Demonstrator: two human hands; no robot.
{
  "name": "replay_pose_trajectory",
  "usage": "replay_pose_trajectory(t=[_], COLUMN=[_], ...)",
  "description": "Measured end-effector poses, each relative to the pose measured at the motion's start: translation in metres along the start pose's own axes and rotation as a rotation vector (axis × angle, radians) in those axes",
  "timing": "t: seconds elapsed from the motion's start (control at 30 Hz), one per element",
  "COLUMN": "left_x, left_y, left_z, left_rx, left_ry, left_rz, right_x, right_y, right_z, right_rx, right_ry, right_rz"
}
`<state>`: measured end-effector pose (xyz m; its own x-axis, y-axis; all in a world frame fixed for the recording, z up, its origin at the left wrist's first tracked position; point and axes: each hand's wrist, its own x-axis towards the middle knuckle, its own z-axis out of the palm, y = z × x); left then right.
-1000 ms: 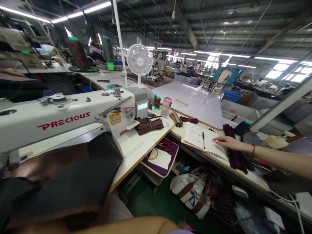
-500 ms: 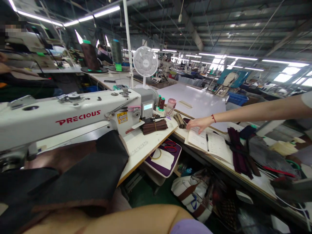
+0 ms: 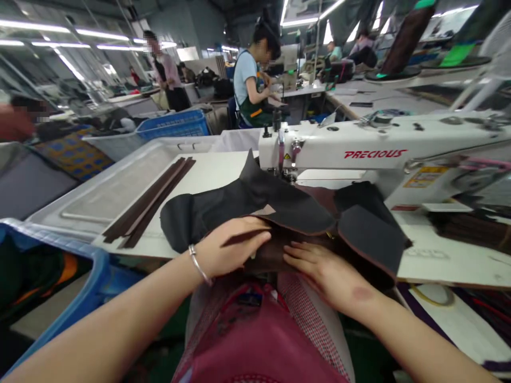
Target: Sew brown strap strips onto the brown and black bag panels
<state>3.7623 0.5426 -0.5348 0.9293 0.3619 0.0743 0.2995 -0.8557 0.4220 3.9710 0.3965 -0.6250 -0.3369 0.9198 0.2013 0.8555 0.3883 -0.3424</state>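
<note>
A black and brown leather-like piece (image 3: 239, 197) lies across the front of the white sewing machine (image 3: 319, 146), partly under its needle area. My left hand (image 3: 235, 246) grips a flap of the piece between thumb and fingers, near its front edge. Flat on the brown part, with fingers stretched out, rests my right hand (image 3: 315, 263). Folded black parts of the piece lie to the right of that hand.
Brown strips (image 3: 151, 199) lie on the white table at the left. A blue bin (image 3: 96, 266) stands at the near left, a blue crate (image 3: 173, 125) behind. A person (image 3: 249, 80) sits working beyond the machine. Thread cones (image 3: 407, 42) stand at the back right.
The view has swung left, bringing the needle end and the strips into sight. My right hand, earlier stretched over the notebook on the right, is now on the piece.
</note>
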Motion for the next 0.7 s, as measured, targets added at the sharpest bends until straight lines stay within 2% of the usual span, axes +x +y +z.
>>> replay_pose_trajectory(t=[0.1,0.17,0.23,0.33,0.4,0.47,0.53,0.6,0.7], left_x=[-0.007,-0.020,-0.035,-0.040,-0.025,0.001,0.035,0.068,0.099], left_y=[0.012,0.021,0.031,0.048,0.054,0.053,0.047,0.038,0.027], left_z=[0.029,0.042,0.038,0.009,-0.008,-0.009,0.005,0.025,0.045], left_rx=[0.258,0.413,0.378,0.030,-0.069,0.068,0.260,0.353,0.427], left_ry=[-0.150,-0.155,-0.144,-0.112,-0.018,0.053,0.024,0.031,0.029], left_rz=[0.092,0.105,0.191,0.382,0.412,0.406,0.441,0.445,0.424], right_x=[-0.004,-0.007,-0.010,-0.015,-0.014,-0.011,-0.009,-0.009,-0.016], right_y=[-0.009,-0.013,-0.013,-0.015,-0.019,-0.023,-0.025,-0.025,-0.021], right_z=[-0.006,-0.007,-0.005,0.001,0.008,0.016,0.024,0.031,0.041], right_rx=[-0.035,-0.064,-0.104,-0.169,-0.217,-0.242,-0.239,-0.234,-0.270], right_ry=[-0.033,-0.010,0.028,0.071,0.110,0.162,0.223,0.274,0.263], right_rz=[0.036,0.028,0.022,0.054,0.073,0.076,0.098,0.117,0.094])
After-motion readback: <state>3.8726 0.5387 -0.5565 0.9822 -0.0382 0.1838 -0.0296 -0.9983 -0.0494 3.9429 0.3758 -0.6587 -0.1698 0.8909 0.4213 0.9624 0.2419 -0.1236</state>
